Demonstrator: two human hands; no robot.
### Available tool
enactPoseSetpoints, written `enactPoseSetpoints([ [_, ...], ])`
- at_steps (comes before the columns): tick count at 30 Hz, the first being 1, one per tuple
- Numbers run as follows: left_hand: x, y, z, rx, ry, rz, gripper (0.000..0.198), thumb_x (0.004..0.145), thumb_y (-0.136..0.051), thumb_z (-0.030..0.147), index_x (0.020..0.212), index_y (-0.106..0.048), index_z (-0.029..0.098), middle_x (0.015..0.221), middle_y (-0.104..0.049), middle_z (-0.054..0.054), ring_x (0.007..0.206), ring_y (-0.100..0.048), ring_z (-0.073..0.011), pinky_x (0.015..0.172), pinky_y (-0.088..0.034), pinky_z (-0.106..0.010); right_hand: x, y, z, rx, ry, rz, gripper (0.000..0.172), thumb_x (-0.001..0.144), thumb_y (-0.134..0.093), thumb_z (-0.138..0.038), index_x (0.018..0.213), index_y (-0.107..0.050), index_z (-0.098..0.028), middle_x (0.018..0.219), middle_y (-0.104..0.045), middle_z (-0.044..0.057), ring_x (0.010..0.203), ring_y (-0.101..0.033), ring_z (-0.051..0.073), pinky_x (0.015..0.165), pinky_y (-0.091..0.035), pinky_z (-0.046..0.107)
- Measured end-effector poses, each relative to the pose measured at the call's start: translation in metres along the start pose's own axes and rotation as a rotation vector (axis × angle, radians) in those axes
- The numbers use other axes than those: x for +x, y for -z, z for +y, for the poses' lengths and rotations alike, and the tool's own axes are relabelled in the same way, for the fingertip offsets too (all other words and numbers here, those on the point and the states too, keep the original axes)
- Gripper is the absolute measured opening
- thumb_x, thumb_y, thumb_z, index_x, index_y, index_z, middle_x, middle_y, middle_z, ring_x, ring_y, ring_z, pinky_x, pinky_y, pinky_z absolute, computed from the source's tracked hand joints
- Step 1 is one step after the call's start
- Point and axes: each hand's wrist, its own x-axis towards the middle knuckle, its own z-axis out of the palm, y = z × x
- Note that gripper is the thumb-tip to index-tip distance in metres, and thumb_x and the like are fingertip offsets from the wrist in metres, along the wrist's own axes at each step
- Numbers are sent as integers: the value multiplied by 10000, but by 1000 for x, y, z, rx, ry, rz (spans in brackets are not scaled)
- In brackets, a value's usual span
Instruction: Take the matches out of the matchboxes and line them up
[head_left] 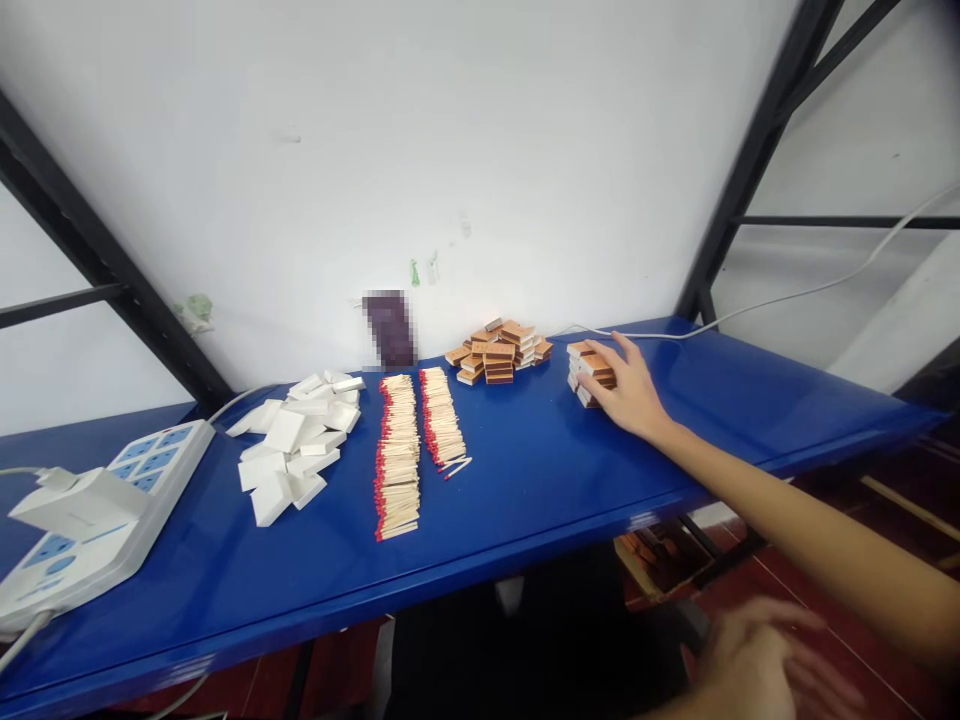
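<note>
On the right part of the blue table, my right hand [626, 385] is closed around a small stack of matchboxes [581, 375], thumb on the near side and fingers over the top. My left hand [765, 655] hangs below the table edge at the lower right, smeared by motion, so its grip does not show. A loose heap of matchboxes [499, 350] lies left of the stack, near the wall. Two columns of red-tipped matches, a longer one [397, 455] and a shorter one [442, 420], lie farther left. Beside them is a pile of white matchbox trays [292, 440].
A white power strip [165, 470] with a plugged-in white adapter [82, 505] lies at the left. A dark pixelated item [390, 330] is by the wall. Black metal posts [739, 180] frame the table, and a white cable [795, 292] runs behind on the right.
</note>
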Motion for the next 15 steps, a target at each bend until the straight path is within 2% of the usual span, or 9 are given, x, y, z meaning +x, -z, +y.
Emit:
enactPoseSetpoints([
  [3,16,-26,19,-257,-155,180,574,709,-471,361,1233,-579,152,920,-649,-104,727,-628,-207,658,-483,-324,-4,1,-1,-20,58,55,460,927,-562,-482,1331,-653,-282,1568,-358,135,1443,-380,394,1121,-375,612],
  [4,19,-33,24,-292,-171,192,560,668,-488,362,1182,-593,165,997,-649,-114,786,-636,-220,662,-487,-328,-4,1,-2,-9,79,75,438,935,-553,-481,1302,-674,-276,1562,-358,137,1414,-420,387,1109,-393,599],
  [6,23,-44,30,-384,-197,128,513,616,-493,365,1085,-596,181,1069,-649,-120,857,-641,-249,706,-506,-367,-5,4,-6,6,117,119,409,947,-541,-482,1255,-701,-265,1534,-383,144,1352,-488,368,1089,-414,578],
  [8,28,-49,31,-536,-151,47,460,585,-466,392,976,-581,181,1030,-655,-138,861,-643,-280,753,-511,-422,-5,8,-13,6,134,182,388,958,-531,-491,1211,-718,-264,1469,-459,146,1317,-519,358,1078,-418,571],
  [11,36,-46,20,-729,-41,-11,451,592,-416,492,867,-587,179,1013,-649,-174,876,-636,-315,809,-494,-459,-9,15,-33,64,113,312,380,985,-489,-507,1165,-722,-266,1259,-632,131,1211,-597,332,1041,-446,554],
  [13,39,-37,10,-762,1,35,522,643,-382,616,831,-605,182,1008,-659,-181,884,-632,-330,826,-482,-466,-20,18,-52,210,89,370,388,1007,-461,-499,1178,-704,-250,1106,-709,116,1067,-666,302,972,-503,509],
  [15,39,-24,0,-687,50,108,581,679,-384,724,780,-599,193,953,-678,-171,882,-628,-341,839,-474,-480,-38,19,-76,409,77,380,361,1019,-460,-464,1188,-691,-244,1043,-732,103,957,-698,274,862,-558,443],
])
